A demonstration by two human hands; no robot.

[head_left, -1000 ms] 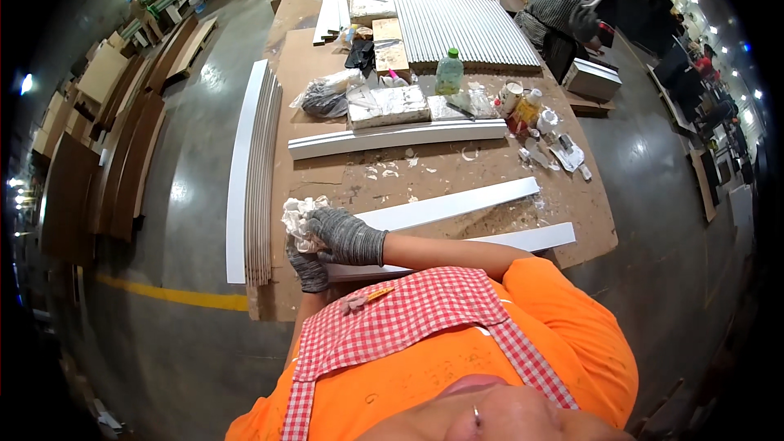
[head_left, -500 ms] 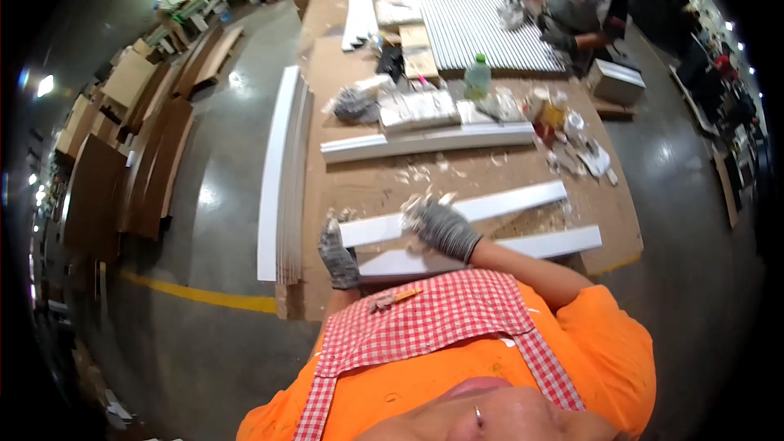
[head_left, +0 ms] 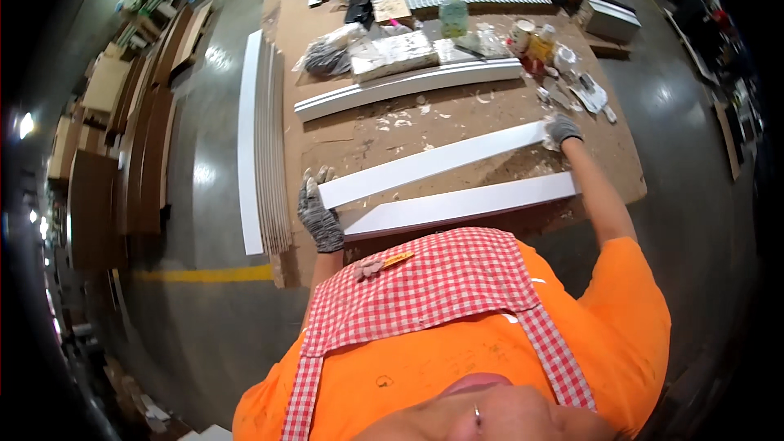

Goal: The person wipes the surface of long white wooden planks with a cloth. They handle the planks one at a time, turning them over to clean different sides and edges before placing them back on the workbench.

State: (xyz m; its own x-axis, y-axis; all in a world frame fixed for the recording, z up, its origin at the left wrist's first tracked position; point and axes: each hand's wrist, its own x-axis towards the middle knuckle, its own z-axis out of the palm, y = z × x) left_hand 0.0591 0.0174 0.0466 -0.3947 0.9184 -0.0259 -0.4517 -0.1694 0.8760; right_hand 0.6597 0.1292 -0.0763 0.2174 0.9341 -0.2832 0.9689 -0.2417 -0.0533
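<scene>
- My grey-gloved right hand [head_left: 563,129] has slid rightward, clutching a crumpled off-white rag [head_left: 549,144].
- My grey-gloved left hand [head_left: 321,216], fingers spread, meets the flat white strip [head_left: 433,162] on the brown table [head_left: 359,143].
- One pass looks done; remainder unclear.

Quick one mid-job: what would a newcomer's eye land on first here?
Probably the bright orange shirt and red-checked apron, filling the lower middle. Just beyond, a long white strip slants across the brown table, with the gray-gloved left hand at its left end and the right hand at its right. Farther back stands a green-capped bottle.
</scene>
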